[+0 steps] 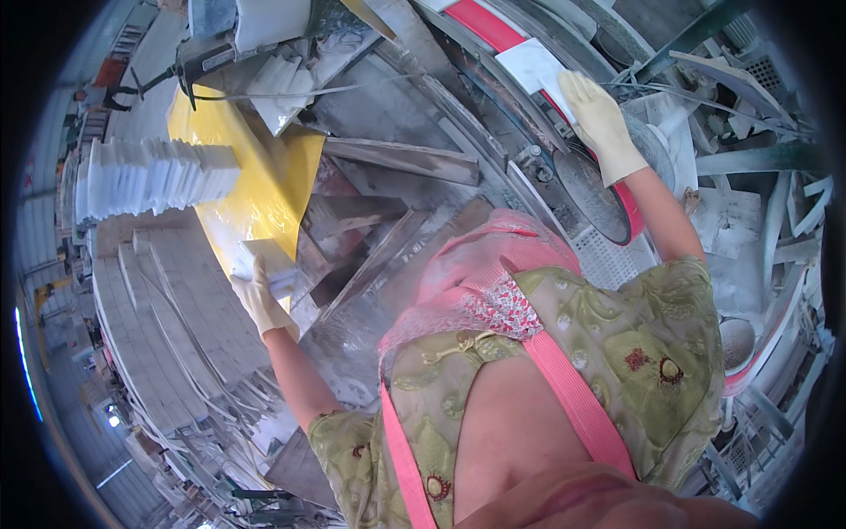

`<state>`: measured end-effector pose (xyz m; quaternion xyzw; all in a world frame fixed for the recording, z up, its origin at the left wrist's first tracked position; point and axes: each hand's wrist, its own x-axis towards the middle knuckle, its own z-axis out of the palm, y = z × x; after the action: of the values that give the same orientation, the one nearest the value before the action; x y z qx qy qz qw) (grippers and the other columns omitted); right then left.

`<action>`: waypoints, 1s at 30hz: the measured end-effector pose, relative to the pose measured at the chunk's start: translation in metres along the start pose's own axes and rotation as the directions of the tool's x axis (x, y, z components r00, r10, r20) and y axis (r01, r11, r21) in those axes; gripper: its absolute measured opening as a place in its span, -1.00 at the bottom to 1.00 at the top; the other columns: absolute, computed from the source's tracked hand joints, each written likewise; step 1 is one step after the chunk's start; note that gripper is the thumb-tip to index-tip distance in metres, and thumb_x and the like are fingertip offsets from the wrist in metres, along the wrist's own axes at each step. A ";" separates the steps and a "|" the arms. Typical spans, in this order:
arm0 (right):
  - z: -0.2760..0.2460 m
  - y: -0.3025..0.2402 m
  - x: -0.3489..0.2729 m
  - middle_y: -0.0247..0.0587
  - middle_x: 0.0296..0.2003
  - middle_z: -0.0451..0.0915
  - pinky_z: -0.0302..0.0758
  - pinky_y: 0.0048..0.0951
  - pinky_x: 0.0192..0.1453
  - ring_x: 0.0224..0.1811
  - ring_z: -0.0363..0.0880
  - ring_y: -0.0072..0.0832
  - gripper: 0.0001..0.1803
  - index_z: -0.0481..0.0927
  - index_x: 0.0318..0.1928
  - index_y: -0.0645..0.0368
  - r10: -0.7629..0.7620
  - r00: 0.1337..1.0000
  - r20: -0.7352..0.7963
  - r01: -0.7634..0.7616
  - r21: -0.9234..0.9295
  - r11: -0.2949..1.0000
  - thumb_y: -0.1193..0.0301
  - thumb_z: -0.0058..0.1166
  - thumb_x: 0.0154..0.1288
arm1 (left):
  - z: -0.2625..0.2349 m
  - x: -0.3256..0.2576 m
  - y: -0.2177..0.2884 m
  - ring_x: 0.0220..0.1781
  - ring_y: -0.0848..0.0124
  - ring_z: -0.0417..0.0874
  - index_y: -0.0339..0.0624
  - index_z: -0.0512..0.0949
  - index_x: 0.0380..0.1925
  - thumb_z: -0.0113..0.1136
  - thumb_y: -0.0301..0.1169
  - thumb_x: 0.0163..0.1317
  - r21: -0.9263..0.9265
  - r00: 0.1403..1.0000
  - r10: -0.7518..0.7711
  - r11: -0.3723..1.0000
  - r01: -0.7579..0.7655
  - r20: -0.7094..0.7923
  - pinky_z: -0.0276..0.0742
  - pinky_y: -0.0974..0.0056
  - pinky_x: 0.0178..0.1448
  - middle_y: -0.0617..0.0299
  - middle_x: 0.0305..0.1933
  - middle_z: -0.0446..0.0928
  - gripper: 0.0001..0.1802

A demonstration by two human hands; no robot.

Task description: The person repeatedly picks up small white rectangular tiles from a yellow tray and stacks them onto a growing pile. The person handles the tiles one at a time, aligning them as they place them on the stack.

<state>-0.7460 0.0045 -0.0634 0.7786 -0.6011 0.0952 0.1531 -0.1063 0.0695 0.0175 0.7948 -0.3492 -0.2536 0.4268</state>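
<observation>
My left hand (256, 307), in a cream rubber glove, grips a small stack of white tiles (267, 257) against the yellow sheet (264, 189). A tall row of white tiles (159, 176) stands on the same sheet, beyond that hand. Out to the right, my gloved right hand (599, 123) lies with fingers stretched along the edge of a white tile (531, 65). This tile rests on the red belt (485, 24) of a machine; its part beneath the glove is hidden.
A round belt wheel (592, 196) sits close to my right forearm. Wooden boards (401, 160) and broken slabs (284, 88) lie between the sheet and the machine. Long grey slabs (189, 295) are stacked at left. Another person (106, 97) is far off at upper left.
</observation>
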 end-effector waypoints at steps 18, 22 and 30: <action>0.015 -0.017 0.074 0.02 0.56 0.13 0.02 -0.06 0.67 0.63 0.08 -0.19 0.05 -0.02 0.59 0.29 0.010 0.935 0.353 0.098 -0.286 0.953 0.31 0.28 0.20 | 0.002 -0.015 0.009 0.19 0.14 0.56 -0.30 0.17 0.48 0.42 -0.16 0.26 -0.008 0.997 -0.036 0.999 0.036 -0.068 0.60 0.12 0.08 -0.07 0.33 0.41 -0.08; 0.032 -0.015 0.072 0.14 0.50 0.24 0.28 -0.13 0.56 0.55 0.26 -0.14 -0.29 0.14 0.51 0.29 -0.014 0.970 0.244 0.094 -0.321 0.942 0.40 -0.08 0.38 | 0.000 -0.012 0.010 0.22 0.13 0.55 -0.29 0.26 0.41 0.41 -0.17 0.26 0.060 0.997 -0.016 0.998 0.021 -0.073 0.57 0.07 0.15 -0.07 0.32 0.43 -0.17; -0.022 -0.067 0.151 0.13 -0.15 0.74 0.61 -0.05 -0.05 -0.15 0.74 0.00 -0.45 0.65 0.09 0.21 0.247 0.919 0.306 -0.354 0.368 0.860 0.02 0.16 0.31 | -0.009 0.007 -0.030 0.69 0.19 -0.05 -0.38 0.09 0.55 0.44 0.10 0.15 0.065 0.998 -0.061 0.996 0.063 -0.034 0.09 0.22 0.64 -0.03 0.68 -0.03 0.17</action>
<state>-0.6414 -0.1098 -0.0010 0.6945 -0.6960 0.1458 -0.1095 -0.0856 0.0801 -0.0047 0.8229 -0.3256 -0.2421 0.3977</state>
